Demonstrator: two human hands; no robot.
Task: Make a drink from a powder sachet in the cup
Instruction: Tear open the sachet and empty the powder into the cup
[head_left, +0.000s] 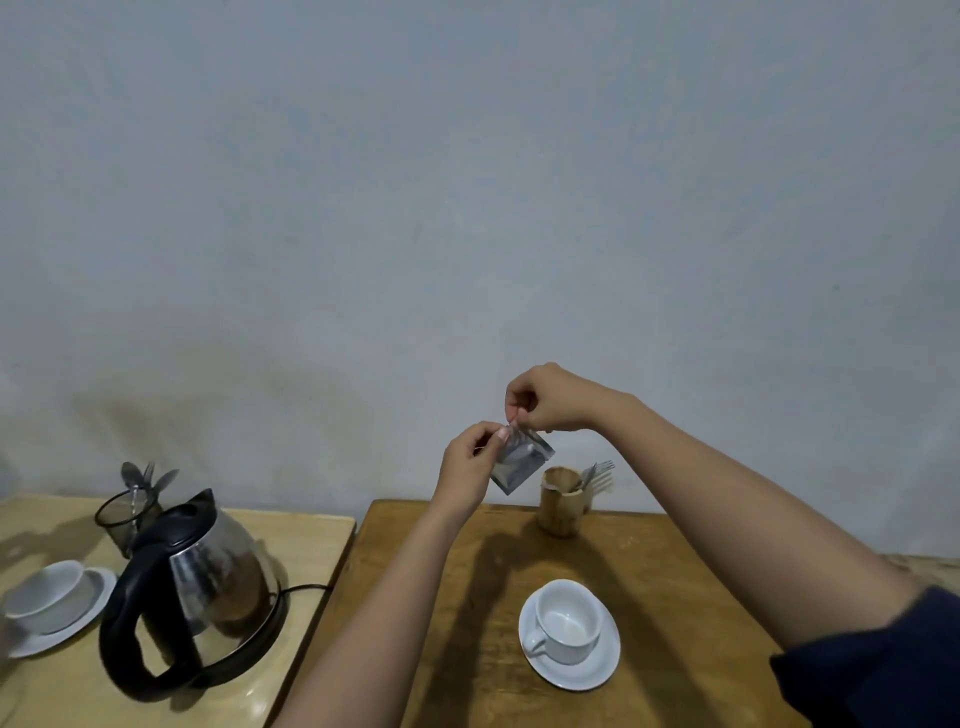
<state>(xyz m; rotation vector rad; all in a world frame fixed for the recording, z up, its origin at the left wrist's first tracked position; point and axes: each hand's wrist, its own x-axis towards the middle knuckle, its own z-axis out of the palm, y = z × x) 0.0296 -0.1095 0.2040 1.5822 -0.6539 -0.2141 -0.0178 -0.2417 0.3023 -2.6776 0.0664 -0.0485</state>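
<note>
A small silver sachet (521, 462) hangs in the air above the brown table (467, 597), tilted. My left hand (470, 465) pinches its upper left edge, and my right hand (553, 397) pinches the top corner just above. Below and nearer to me, a white cup (566, 623) stands on a white saucer (597, 670). Its handle points left, and a little pale residue or powder shows at its bottom.
A steel and black electric kettle (208, 587) sits on its base on the lighter left table (78, 691). Behind it stands a dark holder with spoons (127, 514). A second cup and saucer (49, 603) is at far left. A wooden holder with forks (563, 501) stands by the wall.
</note>
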